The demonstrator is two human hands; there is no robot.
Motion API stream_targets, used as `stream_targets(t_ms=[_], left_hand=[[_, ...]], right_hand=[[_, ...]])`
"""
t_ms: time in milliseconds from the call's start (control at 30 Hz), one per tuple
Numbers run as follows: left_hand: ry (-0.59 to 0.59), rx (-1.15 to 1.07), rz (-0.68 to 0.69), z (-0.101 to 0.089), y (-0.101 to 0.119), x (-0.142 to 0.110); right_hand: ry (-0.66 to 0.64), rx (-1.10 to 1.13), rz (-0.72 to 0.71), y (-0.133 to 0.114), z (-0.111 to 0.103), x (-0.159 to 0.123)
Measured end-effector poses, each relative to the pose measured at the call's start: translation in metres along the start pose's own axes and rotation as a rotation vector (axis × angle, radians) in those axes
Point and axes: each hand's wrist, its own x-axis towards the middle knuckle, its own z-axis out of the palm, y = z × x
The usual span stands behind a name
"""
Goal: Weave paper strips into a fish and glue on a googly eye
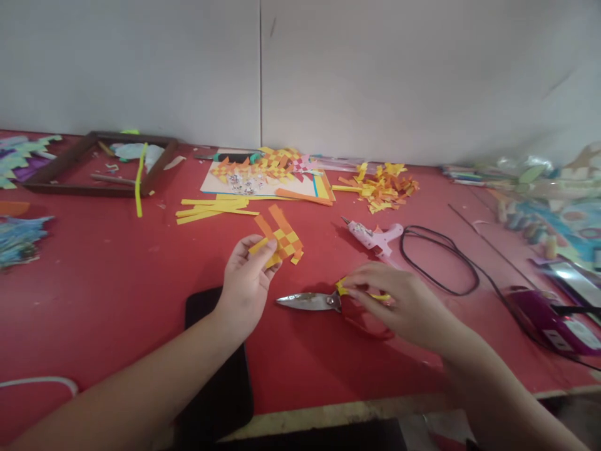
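Observation:
My left hand [248,275] pinches a small woven piece of orange and yellow paper strips [286,243], its loose ends sticking up and to the right. Just right of it, a pair of scissors [310,302] with red and yellow handles points its closed blades leftward, low over the red table. My right hand [389,297] is closed at the handles, fingers bent over them and partly covering them. Several yellow paper strips [211,208] lie beyond my left hand. Farther back, woven orange and yellow pieces [277,166] rest on paper sheets [211,181].
A pink glue gun [373,238] lies behind my right hand, its black cord [441,291] looping right. Paper scraps [392,188] are heaped behind it. A dark phone-like slab [216,382] sits under my left forearm. At back left is a brown frame [61,188]; at right, a purple device [547,316].

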Motion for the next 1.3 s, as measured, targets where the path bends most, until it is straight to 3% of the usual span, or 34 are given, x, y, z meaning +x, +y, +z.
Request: stream_targets(t_ms=[100, 267, 467, 533, 600, 700, 800, 900, 967, 1100, 1300], left_hand=[[-0.051, -0.006, -0.027, 0.001, -0.001, -0.001], [-0.177, -0.028, -0.024, 0.004, -0.001, -0.004], [-0.108, -0.014, -0.014, 0.005, 0.003, -0.002], [-0.079, -0.021, -0.023, 0.005, 0.004, 0.000], [-0.039, -0.039, -0.029, 0.006, 0.005, 0.002], [0.023, -0.067, -0.052, 0.007, 0.008, 0.004], [0.057, -0.087, -0.085, 0.007, 0.010, 0.004], [0.066, -0.107, -0.108, 0.007, 0.012, 0.003], [0.075, -0.114, -0.121, 0.006, 0.013, 0.003], [0.099, -0.123, -0.131, 0.007, 0.014, 0.003], [0.081, -0.145, -0.154, 0.005, 0.013, 0.004]], right_hand=[[0.031, 0.245, 0.124, -0.019, 0.022, 0.015], [-0.070, 0.785, 0.239, -0.042, 0.052, 0.042], [-0.127, 1.064, 0.406, -0.052, 0.063, 0.063], [-0.076, 1.095, 0.384, -0.051, 0.063, 0.069], [0.054, 1.095, 0.305, -0.045, 0.061, 0.077], [0.312, 1.044, 0.180, -0.033, 0.051, 0.090], [0.481, 0.686, 0.043, -0.018, 0.038, 0.098], [0.368, 0.129, -0.085, -0.007, 0.030, 0.100], [0.232, -0.053, -0.124, -0.002, 0.032, 0.100], [0.082, -0.100, -0.171, 0.002, 0.046, 0.098], [0.013, -0.070, -0.148, -0.005, 0.059, 0.091]])
